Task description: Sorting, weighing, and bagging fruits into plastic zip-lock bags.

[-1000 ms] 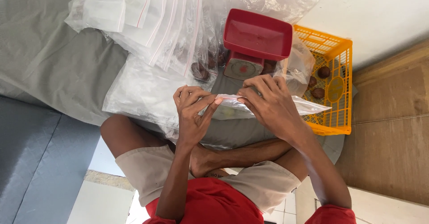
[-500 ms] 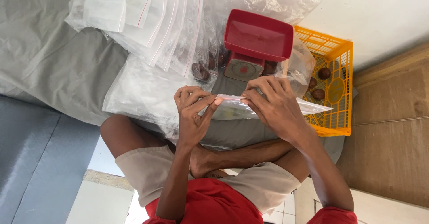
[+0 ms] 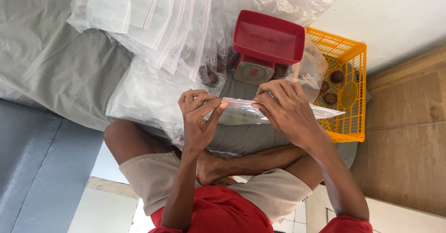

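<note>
You're mid-seal: left hand (image 3: 197, 119) and right hand (image 3: 285, 109) both pinch the top edge of the clear zip bag (image 3: 241, 114), held over your lap, near the red scale (image 3: 265, 44). Judging by this, run fingertips along the strip next.
</note>
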